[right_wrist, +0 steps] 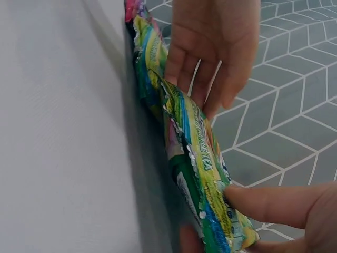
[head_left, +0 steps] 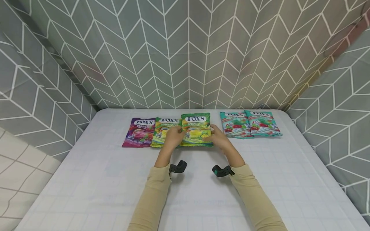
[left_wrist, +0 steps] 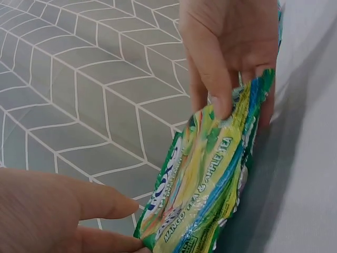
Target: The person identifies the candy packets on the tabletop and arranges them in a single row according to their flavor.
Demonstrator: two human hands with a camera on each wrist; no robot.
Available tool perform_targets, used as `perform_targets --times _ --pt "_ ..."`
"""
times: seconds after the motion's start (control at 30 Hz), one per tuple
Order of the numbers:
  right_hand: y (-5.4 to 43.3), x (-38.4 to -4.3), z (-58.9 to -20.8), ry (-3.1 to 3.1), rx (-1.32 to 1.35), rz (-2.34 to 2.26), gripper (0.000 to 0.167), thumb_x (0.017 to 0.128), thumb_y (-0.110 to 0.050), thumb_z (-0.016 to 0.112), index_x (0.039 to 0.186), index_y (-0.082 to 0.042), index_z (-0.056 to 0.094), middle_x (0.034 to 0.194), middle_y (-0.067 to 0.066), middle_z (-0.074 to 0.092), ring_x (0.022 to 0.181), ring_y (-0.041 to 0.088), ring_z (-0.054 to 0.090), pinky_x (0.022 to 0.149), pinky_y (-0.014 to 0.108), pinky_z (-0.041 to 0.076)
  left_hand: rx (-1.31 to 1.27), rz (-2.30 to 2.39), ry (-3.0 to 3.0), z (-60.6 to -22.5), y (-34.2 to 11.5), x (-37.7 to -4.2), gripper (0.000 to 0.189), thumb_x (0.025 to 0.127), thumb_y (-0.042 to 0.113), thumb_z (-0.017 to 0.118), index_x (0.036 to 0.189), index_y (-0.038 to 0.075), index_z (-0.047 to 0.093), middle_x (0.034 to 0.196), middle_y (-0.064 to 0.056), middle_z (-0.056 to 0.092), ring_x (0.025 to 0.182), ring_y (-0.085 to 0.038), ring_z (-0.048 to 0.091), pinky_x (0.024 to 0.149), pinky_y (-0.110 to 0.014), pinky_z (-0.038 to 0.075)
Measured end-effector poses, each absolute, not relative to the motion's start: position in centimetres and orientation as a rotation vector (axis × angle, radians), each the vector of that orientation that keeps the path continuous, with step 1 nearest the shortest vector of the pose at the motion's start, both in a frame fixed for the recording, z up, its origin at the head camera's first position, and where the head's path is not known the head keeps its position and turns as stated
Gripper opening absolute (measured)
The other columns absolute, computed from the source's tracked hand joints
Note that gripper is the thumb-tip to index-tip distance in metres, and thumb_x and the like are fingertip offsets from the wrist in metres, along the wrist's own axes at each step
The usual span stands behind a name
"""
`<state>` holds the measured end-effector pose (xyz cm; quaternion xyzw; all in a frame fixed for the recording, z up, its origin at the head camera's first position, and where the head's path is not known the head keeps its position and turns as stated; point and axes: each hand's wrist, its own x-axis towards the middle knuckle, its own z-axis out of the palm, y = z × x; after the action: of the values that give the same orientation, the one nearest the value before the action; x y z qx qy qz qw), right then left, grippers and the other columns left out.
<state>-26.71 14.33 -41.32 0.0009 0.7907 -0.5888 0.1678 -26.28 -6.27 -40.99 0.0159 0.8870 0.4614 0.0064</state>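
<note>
A glossy green-and-yellow plastic candy packet point(head_left: 196, 130) sits between the two hands, its lower edge raised off the pale grey sheet-covered table point(head_left: 95, 179). The left hand point(head_left: 172, 137) pinches the packet's left edge, thumb in front and fingers behind; the right hand point(head_left: 217, 138) pinches the opposite edge the same way, thumb point(right_wrist: 268, 203) pressed on the printed face.

The packet is a flat, rectangular pillow pouch with crimped seams, a white brand logo across the top, and fruit artwork over bands of green, yellow and blue. In the left wrist view its film is shiny and slightly crinkled, with "mango tea" lettering along one side.

Just left of this held packet, partly under it, lies a second green-and-yellow packet point(head_left: 162, 130) of the same print. Further left, touching that one, lies a purple berry packet point(head_left: 140, 132). To the right of the held packet, a little apart, two teal mint packets point(head_left: 250, 123) lie overlapping. Behind the held packet rises a grey fabric backdrop with white chevron lines point(head_left: 188, 54).
</note>
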Motion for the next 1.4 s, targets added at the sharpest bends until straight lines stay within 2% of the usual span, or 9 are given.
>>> perform_targets --times 0.23,0.33,0.43,0.57,0.77,0.93,1.03,1.17,1.4 --pt "14.1 -26.8 -41.7 2.368 -0.03 -1.546 0.082 0.09 -0.008 0.065 0.154 -0.003 0.015 0.121 0.027 0.051 0.102 0.032 0.052 0.09 0.044 0.042 0.062 1.353 2.782 -41.0 -6.2 -26.1 0.048 0.099 0.019 0.054 0.133 -0.014 0.047 0.132 -0.03 0.051 0.1 -0.037 0.059 0.083 -0.045 0.049" --pt "13.8 -26.9 -41.9 2.417 -0.046 -1.517 0.08 0.089 -0.007 0.065 0.153 0.0 0.017 0.113 0.025 0.054 0.094 0.028 0.053 0.083 0.04 0.043 0.057 1.314 2.784 -41.0 -6.1 -26.0 0.051 0.1 0.02 0.054 0.134 -0.016 0.045 0.136 -0.032 0.047 0.112 -0.041 0.055 0.086 -0.047 0.048" --pt "13.6 -27.0 -42.1 2.475 -0.062 -1.477 0.08 0.089 -0.007 0.065 0.152 0.002 0.018 0.115 0.026 0.056 0.095 0.03 0.055 0.084 0.04 0.044 0.044 1.271 2.795 -40.9 -6.0 -25.9 0.054 0.1 0.021 0.053 0.138 -0.015 0.04 0.142 -0.032 0.038 0.132 -0.044 0.036 0.101 -0.052 0.038" --pt "13.4 -26.9 -42.4 2.56 -0.077 -1.394 0.079 0.089 -0.009 0.066 0.152 0.003 0.019 0.119 0.028 0.057 0.101 0.034 0.057 0.089 0.045 0.045 0.033 1.238 2.806 -40.9 -5.6 -25.7 0.055 0.1 0.022 0.052 0.143 -0.009 0.037 0.145 -0.031 0.035 0.138 -0.046 0.022 0.107 -0.057 0.027" --pt "13.4 -26.8 -42.4 2.585 -0.083 -1.354 0.078 0.089 -0.01 0.066 0.15 0.006 0.02 0.124 0.029 0.055 0.106 0.037 0.057 0.091 0.048 0.045 0.045 1.207 2.823 -40.7 -5.3 -25.4 0.049 0.1 0.021 0.051 0.142 -0.004 0.043 0.145 -0.032 0.034 0.139 -0.048 0.017 0.106 -0.061 0.024" --pt "13.4 -26.7 -42.0 2.585 -0.1 -1.336 0.077 0.088 -0.011 0.067 0.149 0.007 0.023 0.128 0.03 0.052 0.113 0.039 0.054 0.095 0.049 0.043 0.015 1.073 2.936 -40.9 -5.0 -25.1 0.048 0.098 0.022 0.055 0.138 -0.003 0.049 0.138 -0.038 0.037 0.124 -0.05 0.038 0.097 -0.056 0.038" --pt "13.4 -26.3 -41.3 2.588 -0.13 -1.288 0.074 0.089 -0.013 0.067 0.148 0.008 0.027 0.139 0.031 0.043 0.126 0.042 0.043 0.102 0.053 0.036 0.013 0.97 3.005 -40.9 -4.9 -25.0 0.048 0.095 0.022 0.061 0.137 -0.002 0.052 0.129 -0.035 0.042 0.107 -0.043 0.046 0.087 -0.051 0.042" --pt "13.7 -25.6 -40.2 2.594 -0.167 -1.223 0.066 0.09 -0.017 0.066 0.144 0.007 0.037 0.148 0.028 0.033 0.134 0.045 0.032 0.104 0.058 0.031 0.032 0.864 2.999 -40.8 -5.2 -24.9 0.056 0.092 0.025 0.067 0.141 0.003 0.049 0.133 -0.034 0.04 0.108 -0.043 0.046 0.085 -0.051 0.044" --pt "14.5 -25.7 -39.7 2.542 -0.266 -1.225 0.052 0.093 -0.018 0.062 0.139 0.002 0.048 0.148 0.025 0.036 0.131 0.046 0.036 0.1 0.06 0.036 0.027 0.82 2.985 -40.6 -5.3 -24.7 0.061 0.09 0.026 0.069 0.143 0.006 0.047 0.136 -0.034 0.037 0.111 -0.044 0.045 0.082 -0.052 0.046"
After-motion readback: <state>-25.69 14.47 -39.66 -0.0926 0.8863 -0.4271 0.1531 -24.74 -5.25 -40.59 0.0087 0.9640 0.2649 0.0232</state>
